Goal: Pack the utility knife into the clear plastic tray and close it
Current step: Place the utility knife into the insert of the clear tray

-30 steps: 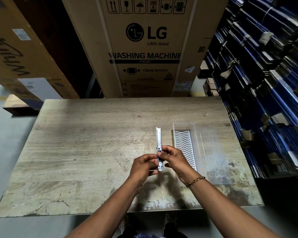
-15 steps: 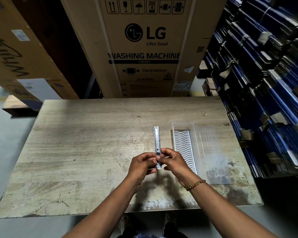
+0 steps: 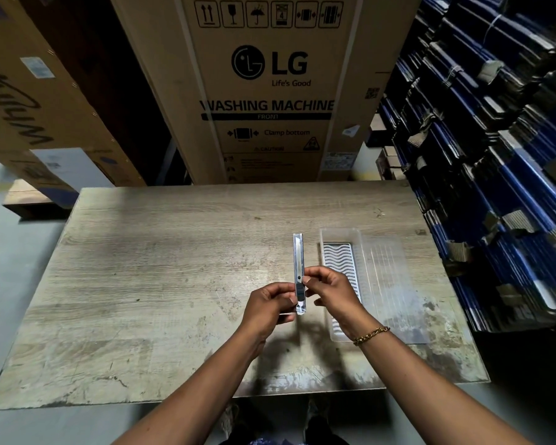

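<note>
A slim silver utility knife [image 3: 298,258] with a dark slider is held upright above the wooden table [image 3: 161,284], tip pointing away from me. My left hand [image 3: 267,305] grips its lower end from the left. My right hand [image 3: 333,292] pinches its middle from the right with thumb and fingertips. Just right of the knife lies the clear plastic tray [image 3: 337,252], open, with a wavy ribbed base; its flat lid [image 3: 385,277] is folded out to the right. My right wrist covers the tray's near end.
A large LG washing machine carton [image 3: 270,91] stands behind the table's far edge. Stacks of blue flattened boxes [image 3: 495,155] rise along the right edge. Another carton [image 3: 29,107] leans at the left. The floor shows left of the table.
The knife has turned slightly in my hands, so its slider face now shows. Both hands stay at the same spot over the table.
</note>
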